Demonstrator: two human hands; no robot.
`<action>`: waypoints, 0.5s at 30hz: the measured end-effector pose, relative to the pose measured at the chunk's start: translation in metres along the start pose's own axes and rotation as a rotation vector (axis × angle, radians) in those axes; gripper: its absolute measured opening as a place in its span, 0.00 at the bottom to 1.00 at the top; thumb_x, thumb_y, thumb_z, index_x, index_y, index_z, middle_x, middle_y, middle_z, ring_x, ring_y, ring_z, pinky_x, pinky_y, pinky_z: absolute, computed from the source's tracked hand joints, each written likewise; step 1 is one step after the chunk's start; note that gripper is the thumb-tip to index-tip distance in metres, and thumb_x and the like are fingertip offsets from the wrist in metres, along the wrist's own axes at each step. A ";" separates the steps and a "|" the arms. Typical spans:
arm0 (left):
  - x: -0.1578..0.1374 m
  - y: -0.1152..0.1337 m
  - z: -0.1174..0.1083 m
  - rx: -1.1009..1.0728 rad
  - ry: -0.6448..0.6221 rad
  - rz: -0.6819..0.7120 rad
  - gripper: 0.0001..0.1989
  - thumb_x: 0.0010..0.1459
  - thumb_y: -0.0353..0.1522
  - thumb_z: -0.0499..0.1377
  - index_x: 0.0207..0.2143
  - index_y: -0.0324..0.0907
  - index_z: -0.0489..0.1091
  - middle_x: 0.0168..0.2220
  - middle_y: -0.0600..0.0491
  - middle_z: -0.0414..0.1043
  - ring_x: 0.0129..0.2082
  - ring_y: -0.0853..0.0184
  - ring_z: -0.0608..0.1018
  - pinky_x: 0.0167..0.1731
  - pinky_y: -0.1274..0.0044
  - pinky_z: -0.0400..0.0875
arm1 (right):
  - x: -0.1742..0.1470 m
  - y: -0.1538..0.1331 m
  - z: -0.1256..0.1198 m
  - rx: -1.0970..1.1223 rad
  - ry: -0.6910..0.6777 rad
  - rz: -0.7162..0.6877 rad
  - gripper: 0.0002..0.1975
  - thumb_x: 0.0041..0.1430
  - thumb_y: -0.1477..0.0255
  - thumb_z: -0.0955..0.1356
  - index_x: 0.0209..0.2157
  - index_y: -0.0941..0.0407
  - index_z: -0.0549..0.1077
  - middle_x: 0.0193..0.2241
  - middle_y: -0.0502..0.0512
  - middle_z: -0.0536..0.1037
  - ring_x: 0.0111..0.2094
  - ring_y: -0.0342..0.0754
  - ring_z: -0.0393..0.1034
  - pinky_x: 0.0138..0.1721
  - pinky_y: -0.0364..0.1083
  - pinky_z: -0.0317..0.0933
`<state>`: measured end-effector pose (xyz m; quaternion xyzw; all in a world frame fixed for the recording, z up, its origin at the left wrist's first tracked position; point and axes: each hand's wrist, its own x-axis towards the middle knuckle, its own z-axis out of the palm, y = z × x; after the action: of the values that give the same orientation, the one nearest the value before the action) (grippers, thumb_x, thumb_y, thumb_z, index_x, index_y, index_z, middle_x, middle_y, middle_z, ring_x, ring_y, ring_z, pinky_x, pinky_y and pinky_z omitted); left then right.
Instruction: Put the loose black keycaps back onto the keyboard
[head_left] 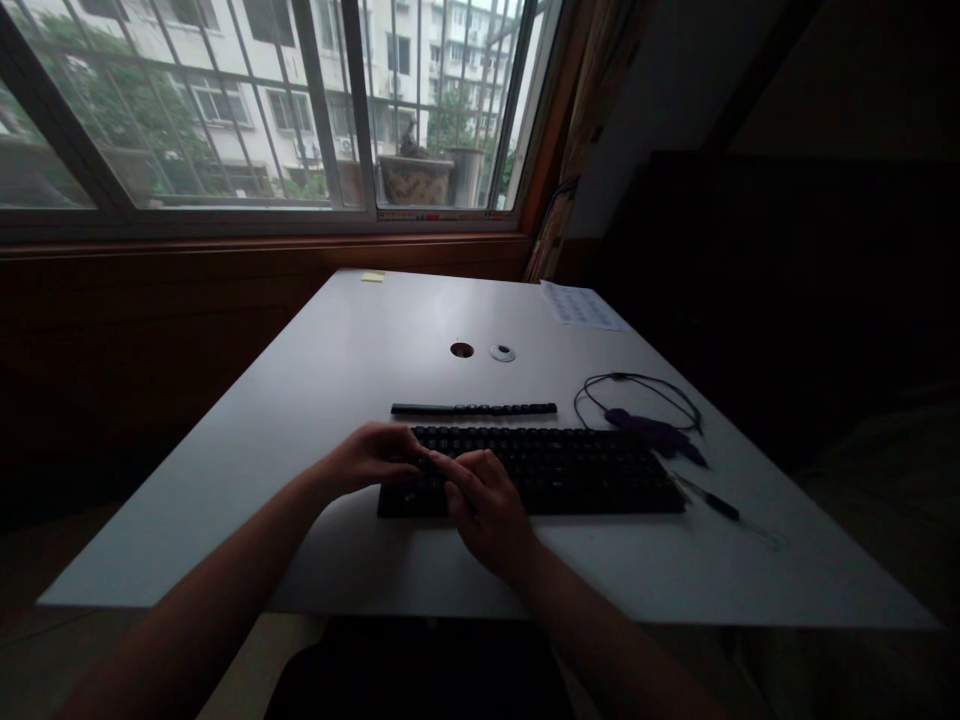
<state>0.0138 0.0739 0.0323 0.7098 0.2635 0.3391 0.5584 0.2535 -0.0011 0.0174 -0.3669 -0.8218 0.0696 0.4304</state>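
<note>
A black computer keyboard (592, 475) lies on the white desk in front of me. Over its left end, my left hand (379, 458) is closed, thumb and fingers curled together just above the keys. My right hand (491, 510) reaches in from the right with bent fingers, its index fingertip meeting the left fingertips. Whatever small thing sits between the fingertips is hidden in shadow. Behind the keyboard's left half rests a row of black keycaps (502, 408). A thin tool with a dark handle and wire ends (721, 507) lies by the keyboard's right end.
A purple cloth (652, 432) and a looped black cable (637, 378) are at the right. Farther back are a round hole (462, 350), its white cover (502, 353), a printed sheet (581, 305) and a yellow note (373, 277). The desk (300, 380) stands before a barred window.
</note>
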 end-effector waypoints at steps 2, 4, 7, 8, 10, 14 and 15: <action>0.000 0.002 0.000 0.026 -0.005 0.010 0.17 0.52 0.38 0.72 0.34 0.36 0.73 0.34 0.49 0.79 0.33 0.66 0.80 0.36 0.74 0.75 | 0.000 0.001 0.000 -0.001 0.028 0.047 0.27 0.68 0.77 0.62 0.65 0.46 0.64 0.41 0.56 0.72 0.43 0.52 0.67 0.47 0.55 0.66; 0.001 0.005 0.001 0.056 0.001 0.015 0.17 0.52 0.40 0.72 0.34 0.36 0.73 0.35 0.48 0.79 0.34 0.65 0.80 0.37 0.74 0.75 | 0.000 0.001 -0.001 0.001 0.058 0.082 0.25 0.68 0.76 0.62 0.64 0.47 0.65 0.41 0.56 0.72 0.43 0.51 0.67 0.47 0.54 0.67; 0.002 0.007 0.001 0.099 -0.002 -0.001 0.17 0.52 0.40 0.72 0.36 0.36 0.75 0.35 0.48 0.80 0.33 0.65 0.80 0.37 0.74 0.75 | 0.000 0.001 -0.002 0.013 0.081 0.086 0.23 0.68 0.75 0.63 0.63 0.47 0.66 0.41 0.56 0.72 0.43 0.51 0.68 0.47 0.53 0.67; 0.003 0.008 0.001 0.108 -0.007 -0.006 0.18 0.52 0.41 0.72 0.36 0.36 0.76 0.34 0.48 0.80 0.33 0.65 0.80 0.36 0.74 0.75 | -0.001 0.001 -0.002 0.016 0.081 0.076 0.23 0.68 0.75 0.64 0.62 0.47 0.66 0.41 0.55 0.72 0.42 0.50 0.68 0.46 0.53 0.67; 0.003 0.007 0.002 0.126 -0.016 -0.003 0.18 0.53 0.41 0.71 0.37 0.36 0.77 0.31 0.49 0.79 0.30 0.66 0.79 0.33 0.76 0.73 | -0.001 0.000 -0.001 0.015 0.082 0.046 0.22 0.68 0.75 0.64 0.61 0.47 0.67 0.40 0.55 0.73 0.41 0.50 0.68 0.45 0.52 0.68; 0.004 0.007 0.002 0.167 -0.032 0.025 0.17 0.54 0.41 0.70 0.38 0.36 0.78 0.30 0.50 0.78 0.29 0.67 0.78 0.31 0.77 0.72 | -0.001 0.001 0.001 0.003 0.099 0.002 0.20 0.68 0.75 0.66 0.59 0.47 0.69 0.38 0.54 0.73 0.41 0.50 0.68 0.44 0.52 0.68; 0.004 0.007 0.002 0.175 -0.040 0.031 0.17 0.54 0.40 0.70 0.38 0.36 0.78 0.30 0.50 0.79 0.29 0.67 0.78 0.31 0.77 0.72 | -0.001 0.002 0.001 0.003 0.105 -0.005 0.20 0.67 0.75 0.66 0.58 0.47 0.70 0.38 0.54 0.73 0.41 0.50 0.69 0.44 0.52 0.68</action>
<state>0.0177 0.0739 0.0399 0.7665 0.2700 0.3094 0.4939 0.2538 -0.0001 0.0156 -0.3673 -0.7989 0.0506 0.4735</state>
